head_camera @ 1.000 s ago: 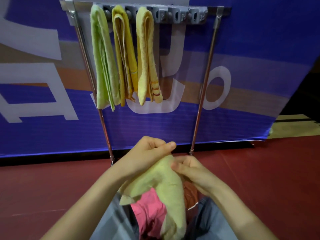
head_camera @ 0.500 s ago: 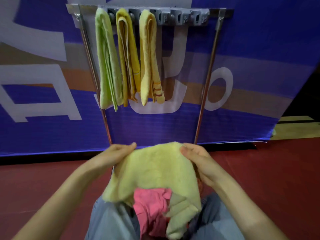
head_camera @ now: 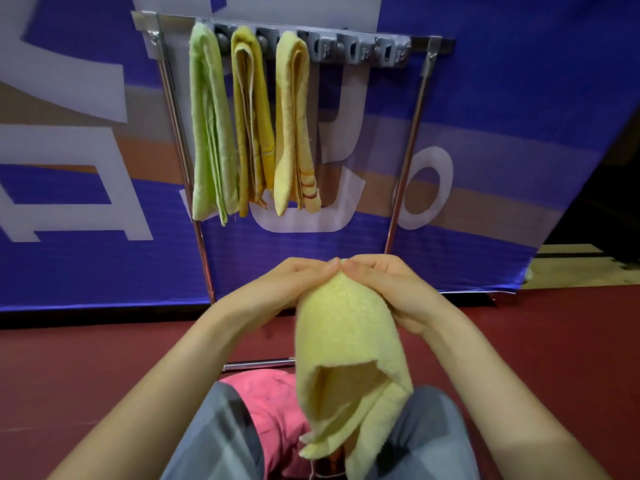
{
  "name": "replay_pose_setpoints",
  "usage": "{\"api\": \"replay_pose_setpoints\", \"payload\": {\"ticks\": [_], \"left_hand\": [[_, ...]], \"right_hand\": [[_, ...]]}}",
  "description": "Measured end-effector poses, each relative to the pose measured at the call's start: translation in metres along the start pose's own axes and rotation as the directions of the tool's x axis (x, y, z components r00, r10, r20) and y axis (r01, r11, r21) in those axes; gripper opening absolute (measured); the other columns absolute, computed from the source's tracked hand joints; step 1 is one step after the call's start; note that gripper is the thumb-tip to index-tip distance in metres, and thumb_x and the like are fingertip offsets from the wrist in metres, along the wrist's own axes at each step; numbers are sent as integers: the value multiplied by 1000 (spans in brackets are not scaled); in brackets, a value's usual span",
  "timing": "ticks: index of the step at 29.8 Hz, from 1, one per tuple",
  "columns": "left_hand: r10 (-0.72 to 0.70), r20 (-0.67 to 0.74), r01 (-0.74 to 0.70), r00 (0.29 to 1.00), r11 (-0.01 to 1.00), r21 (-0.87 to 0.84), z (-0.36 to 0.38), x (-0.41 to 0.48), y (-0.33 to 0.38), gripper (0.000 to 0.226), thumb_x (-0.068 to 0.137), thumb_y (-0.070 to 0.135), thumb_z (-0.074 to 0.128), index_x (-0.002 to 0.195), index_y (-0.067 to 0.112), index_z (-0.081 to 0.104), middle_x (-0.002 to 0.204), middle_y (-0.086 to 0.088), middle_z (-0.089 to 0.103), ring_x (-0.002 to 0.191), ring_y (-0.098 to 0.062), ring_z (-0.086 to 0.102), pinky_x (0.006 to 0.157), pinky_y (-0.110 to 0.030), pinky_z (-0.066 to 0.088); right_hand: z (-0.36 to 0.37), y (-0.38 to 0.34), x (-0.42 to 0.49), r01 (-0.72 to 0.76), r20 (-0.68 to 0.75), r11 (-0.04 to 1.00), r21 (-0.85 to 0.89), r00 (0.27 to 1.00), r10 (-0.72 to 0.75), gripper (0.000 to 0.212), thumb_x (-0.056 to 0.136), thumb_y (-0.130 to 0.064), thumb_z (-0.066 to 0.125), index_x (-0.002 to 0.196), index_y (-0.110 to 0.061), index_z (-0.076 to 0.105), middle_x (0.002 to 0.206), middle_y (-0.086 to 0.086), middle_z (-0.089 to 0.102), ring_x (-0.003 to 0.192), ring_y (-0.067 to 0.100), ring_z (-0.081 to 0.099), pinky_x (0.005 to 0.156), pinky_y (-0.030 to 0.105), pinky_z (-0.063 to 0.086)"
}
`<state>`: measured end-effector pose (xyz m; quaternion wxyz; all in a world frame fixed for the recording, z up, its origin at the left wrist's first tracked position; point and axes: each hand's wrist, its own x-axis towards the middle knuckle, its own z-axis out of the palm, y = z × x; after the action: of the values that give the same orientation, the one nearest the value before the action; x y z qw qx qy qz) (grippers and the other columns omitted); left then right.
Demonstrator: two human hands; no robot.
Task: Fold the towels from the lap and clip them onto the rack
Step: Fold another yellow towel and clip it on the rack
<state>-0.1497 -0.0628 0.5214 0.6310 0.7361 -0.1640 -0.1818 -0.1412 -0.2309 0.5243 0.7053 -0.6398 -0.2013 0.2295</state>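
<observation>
**A:** Where is your grip?

**B:** Your left hand (head_camera: pixel 294 284) and right hand (head_camera: pixel 384 289) meet fingertip to fingertip, both pinched shut on the top fold of the pale yellow towel (head_camera: pixel 346 344). The towel hangs from that pinch toward 6 o'clock, long axis vertical, its lower corners loose and open over your lap.

**A:** What lies around it?

**B:** At 7 o'clock of the grip, a pink towel (head_camera: pixel 266 407) waits on your lap, partly behind the hanging one. At 12 o'clock stands the rack (head_camera: pixel 419 109), well apart from your hands. Three folded towels already hang from its left clips: a green towel (head_camera: pixel 206 133), an ochre towel (head_camera: pixel 251 126) and a yellow striped towel (head_camera: pixel 292 133).

**A:** Which relation governs the next move?

**B:** The free clips (head_camera: pixel 356 50) sit at about 12 to 1 o'clock of your pinch, right of the striped towel. The towel's long axis already matches the hanging ones, so the move looks like a lift straight up and forward, probably after one more fold. Your right hand appears slightly nearer the open clips, though both hands sit almost level.
</observation>
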Motion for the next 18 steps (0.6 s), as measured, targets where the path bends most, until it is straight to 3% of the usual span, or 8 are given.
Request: {"api": "replay_pose_setpoints", "payload": {"ticks": [4,6,8,10,13,16,18], "left_hand": [[57,1,-57,998,997,-42,3,0,11,41,81,44,51,90,7,67,76,2,70,72,-8,64,68,-19,51],[94,-28,-97,995,991,-94,3,4,15,36,82,41,53,91,8,67,76,2,69,71,-8,64,65,-18,51],[118,-42,-123,992,982,-142,3,5,27,31,82,37,53,85,7,64,67,4,68,63,-5,63,58,-14,50],[144,-39,-148,989,977,-154,1,11,36,28,76,33,48,78,8,61,58,6,65,55,-2,61,53,-13,47],[142,-86,-157,986,968,-197,-5,19,50,27,78,34,46,76,12,62,59,6,67,57,-3,62,55,-14,49],[92,-144,-122,985,968,-220,-15,33,63,27,88,28,43,86,13,65,67,5,70,64,-5,64,59,-16,50],[68,-128,-94,989,973,-211,-19,42,67,28,91,26,40,89,12,65,66,6,71,63,-3,64,56,-12,49]], "right_hand": [[-2,-5,-2,26,-22,1000,4,999,-26,35,74,-38,64,91,-7,68,76,0,72,71,9,66,65,18,53],[-5,-4,0,41,-45,999,-5,998,-41,58,64,-51,72,97,-4,67,83,4,70,76,13,65,68,21,52],[-8,-5,-1,25,-34,1000,-9,999,-25,67,55,-59,74,97,-8,68,89,6,70,81,17,63,73,25,50],[-13,-6,-1,-4,-26,1000,-11,1000,3,60,56,-59,73,92,-11,71,88,4,71,81,15,65,72,23,49],[-18,-23,1,34,-37,999,28,999,-33,41,63,-51,73,81,-15,73,72,-3,72,65,5,66,57,14,49],[-23,-52,14,136,-139,987,88,983,-123,19,74,-35,66,77,-20,76,74,-2,74,70,7,68,61,17,53],[-29,-63,23,164,-169,980,115,975,-143,22,70,-35,59,74,-22,77,75,-1,75,71,7,69,63,17,54]]}}
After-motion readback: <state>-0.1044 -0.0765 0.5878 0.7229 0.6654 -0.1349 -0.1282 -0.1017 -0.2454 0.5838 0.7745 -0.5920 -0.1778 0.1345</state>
